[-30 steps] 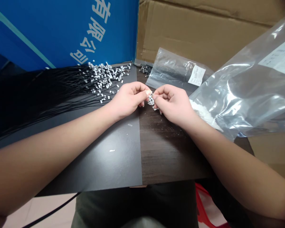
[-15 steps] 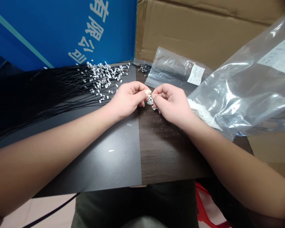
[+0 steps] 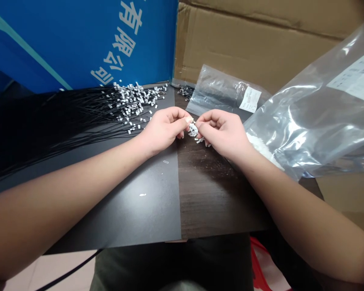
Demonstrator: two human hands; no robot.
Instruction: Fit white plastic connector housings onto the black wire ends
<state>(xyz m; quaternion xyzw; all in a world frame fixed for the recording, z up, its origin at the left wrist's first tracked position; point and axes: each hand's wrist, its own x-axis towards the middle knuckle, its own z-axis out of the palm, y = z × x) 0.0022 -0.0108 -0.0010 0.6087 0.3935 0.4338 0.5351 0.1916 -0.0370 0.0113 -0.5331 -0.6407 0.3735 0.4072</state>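
My left hand (image 3: 168, 130) is closed in a pinch, thumb against forefinger, near the middle of the table. Its fingertips meet those of my right hand (image 3: 221, 131), which pinches too. Something tiny shows between the fingertips, too small to name. Just below them lie small white pieces (image 3: 193, 130) in a little heap on the dark wood, partly hidden by my right fingers. To the left, a large bundle of thin black cables (image 3: 63, 117) has white tips (image 3: 133, 97) spread toward my left hand.
A clear plastic bag (image 3: 306, 121) holding white pieces lies at the right. A flat labelled bag (image 3: 212, 89) is behind my hands, beside some dark small parts (image 3: 185, 91). A blue panel (image 3: 63, 40) and a cardboard box (image 3: 245, 44) stand at the back. A white scrap (image 3: 142, 195) lies in front.
My right hand has shifted slightly right and more of the white pieces below shows. Both hands stay pinched with fingertips together. The whole view has moved a little.
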